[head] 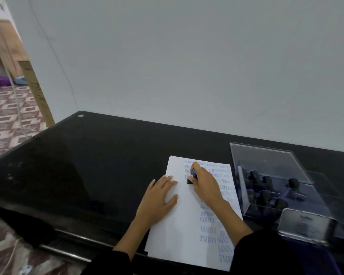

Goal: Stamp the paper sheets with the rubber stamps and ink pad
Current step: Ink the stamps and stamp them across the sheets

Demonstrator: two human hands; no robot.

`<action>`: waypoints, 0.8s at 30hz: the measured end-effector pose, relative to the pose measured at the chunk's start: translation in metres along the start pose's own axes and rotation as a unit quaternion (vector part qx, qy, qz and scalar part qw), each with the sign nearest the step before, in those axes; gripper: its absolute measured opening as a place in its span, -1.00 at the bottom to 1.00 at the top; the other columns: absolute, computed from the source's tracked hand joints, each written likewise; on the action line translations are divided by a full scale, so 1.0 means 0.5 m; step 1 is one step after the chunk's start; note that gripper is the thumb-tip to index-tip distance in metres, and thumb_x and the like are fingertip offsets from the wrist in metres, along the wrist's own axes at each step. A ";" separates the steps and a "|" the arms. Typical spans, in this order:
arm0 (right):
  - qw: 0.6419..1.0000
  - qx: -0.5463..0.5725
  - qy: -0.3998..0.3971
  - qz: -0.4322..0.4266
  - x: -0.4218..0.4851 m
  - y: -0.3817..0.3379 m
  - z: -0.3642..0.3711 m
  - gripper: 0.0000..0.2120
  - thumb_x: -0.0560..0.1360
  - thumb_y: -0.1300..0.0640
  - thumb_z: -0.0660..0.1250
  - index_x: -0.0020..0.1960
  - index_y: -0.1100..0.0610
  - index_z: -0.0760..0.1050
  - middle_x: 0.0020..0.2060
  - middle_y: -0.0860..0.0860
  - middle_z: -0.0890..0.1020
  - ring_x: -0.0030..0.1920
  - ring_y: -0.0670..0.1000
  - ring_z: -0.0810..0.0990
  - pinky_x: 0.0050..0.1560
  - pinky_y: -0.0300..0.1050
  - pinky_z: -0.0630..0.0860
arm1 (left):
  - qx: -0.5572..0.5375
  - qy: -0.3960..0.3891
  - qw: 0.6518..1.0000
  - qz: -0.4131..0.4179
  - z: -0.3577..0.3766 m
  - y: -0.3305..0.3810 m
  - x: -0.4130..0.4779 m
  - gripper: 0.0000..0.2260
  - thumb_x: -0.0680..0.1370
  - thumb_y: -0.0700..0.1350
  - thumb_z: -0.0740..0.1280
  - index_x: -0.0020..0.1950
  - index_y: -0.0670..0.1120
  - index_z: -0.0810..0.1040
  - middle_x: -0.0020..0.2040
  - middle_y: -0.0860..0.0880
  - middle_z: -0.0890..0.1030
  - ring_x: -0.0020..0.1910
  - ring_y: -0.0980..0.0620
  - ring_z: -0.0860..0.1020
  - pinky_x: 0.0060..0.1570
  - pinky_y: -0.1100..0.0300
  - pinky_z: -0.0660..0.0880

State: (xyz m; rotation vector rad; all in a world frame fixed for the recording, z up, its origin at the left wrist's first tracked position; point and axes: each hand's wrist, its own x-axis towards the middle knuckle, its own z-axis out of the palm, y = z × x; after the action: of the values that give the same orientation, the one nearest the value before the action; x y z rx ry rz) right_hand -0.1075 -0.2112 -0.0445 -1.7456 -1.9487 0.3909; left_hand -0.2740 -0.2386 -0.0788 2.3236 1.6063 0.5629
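A white paper sheet (179,231) lies on the black table (87,165), its right half covered with several blue "SAMPLE" prints. My right hand (205,185) grips a rubber stamp (190,180) with a black base and blue top, its base down on the upper part of the sheet. My left hand (157,197) lies flat with spread fingers on the sheet's left edge. The ink pad (304,225), a silvery tin, sits at the right near the table's front edge.
A clear plastic box (270,161) with its lid raised holds several black-handled stamps (266,193), right of the paper. A grey wall rises behind the table. At the left are patterned floor tiles and a doorway.
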 end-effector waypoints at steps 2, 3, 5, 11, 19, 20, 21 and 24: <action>1.000 0.022 0.019 -0.002 -0.012 -0.002 -0.014 -0.87 0.57 0.13 0.21 -0.05 0.05 0.24 -0.15 -0.02 0.49 -0.19 -0.07 0.51 -0.30 -0.45 0.28 | -0.012 -0.012 1.000 -0.003 -0.006 0.001 0.001 -0.60 0.60 0.09 0.11 0.44 0.09 0.25 0.51 0.12 0.15 0.50 0.20 0.06 0.46 0.22 -0.15; 0.999 0.040 0.035 -0.004 -0.020 -0.002 -0.025 -0.87 0.57 0.14 0.22 -0.07 0.05 0.25 -0.15 -0.01 0.51 -0.14 -0.04 0.56 -0.31 -0.44 0.28 | -0.021 -0.019 1.000 -0.007 -0.009 0.002 0.003 -0.61 0.60 0.07 0.13 0.43 0.09 0.27 0.51 0.11 0.15 0.50 0.19 0.06 0.47 0.20 -0.15; 0.995 0.071 0.066 -0.012 -0.041 0.003 -0.053 -0.86 0.57 0.17 0.23 -0.11 0.07 0.27 -0.21 0.01 0.52 -0.08 -0.03 0.62 -0.34 -0.38 0.31 | -0.040 -0.023 0.999 -0.018 -0.014 0.009 0.004 -0.65 0.60 0.04 0.16 0.38 0.09 0.33 0.50 0.10 0.18 0.51 0.15 0.04 0.47 0.14 -0.15; 0.990 0.078 0.121 -0.003 -0.117 0.037 -0.156 -0.88 0.54 0.24 0.27 -0.10 0.14 0.32 -0.34 -0.03 0.46 -0.36 -0.11 0.47 -0.39 -0.32 0.35 | -0.117 0.016 0.992 0.044 -0.005 0.128 -0.007 -0.77 0.60 -0.04 0.18 0.25 0.05 0.47 0.35 0.12 0.42 0.44 0.16 0.22 0.45 0.27 -0.02; 0.989 0.050 0.140 0.014 -0.248 0.107 -0.240 -0.82 0.51 0.22 0.32 -0.14 0.10 0.31 -0.43 -0.13 0.40 -0.42 -0.17 0.39 -0.39 -0.29 0.27 | -0.191 -0.052 0.973 0.122 0.025 0.298 -0.044 -0.75 0.61 -0.09 0.17 0.26 -0.04 0.48 0.25 0.04 0.51 0.21 0.14 0.45 0.08 0.55 0.22; 0.989 0.043 0.144 0.019 -0.262 0.119 -0.250 -0.81 0.50 0.21 0.33 -0.15 0.09 0.31 -0.44 -0.13 0.40 -0.42 -0.17 0.40 -0.40 -0.27 0.28 | -0.190 -0.048 0.972 0.128 0.031 0.313 -0.048 -0.76 0.61 -0.10 0.17 0.25 -0.05 0.48 0.23 0.03 0.51 0.21 0.13 0.45 0.11 0.50 0.24; 0.988 0.034 0.145 0.025 -0.274 0.132 -0.262 -0.81 0.50 0.19 0.34 -0.15 0.08 0.31 -0.44 -0.14 0.40 -0.41 -0.18 0.40 -0.39 -0.25 0.29 | -0.186 -0.040 0.972 0.135 0.038 0.329 -0.050 -0.77 0.61 -0.11 0.18 0.24 -0.05 0.48 0.21 0.03 0.52 0.20 0.12 0.45 0.12 0.47 0.25; 0.987 0.011 0.146 0.059 -0.299 0.169 -0.307 -0.80 0.47 0.14 0.38 -0.18 0.04 0.35 -0.41 -0.13 0.44 -0.36 -0.13 0.44 -0.34 -0.14 0.39 | -0.154 0.022 0.977 0.145 0.051 0.372 -0.042 -0.79 0.59 -0.11 0.19 0.18 -0.03 0.52 0.13 0.04 0.55 0.13 0.10 0.44 0.08 0.40 0.30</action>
State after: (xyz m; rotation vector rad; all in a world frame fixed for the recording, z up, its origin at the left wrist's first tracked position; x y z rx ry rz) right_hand 0.0549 -0.3631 0.0151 -1.7972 -1.6351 0.1825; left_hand -0.1139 -0.3238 -0.0263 2.3280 1.1050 0.8644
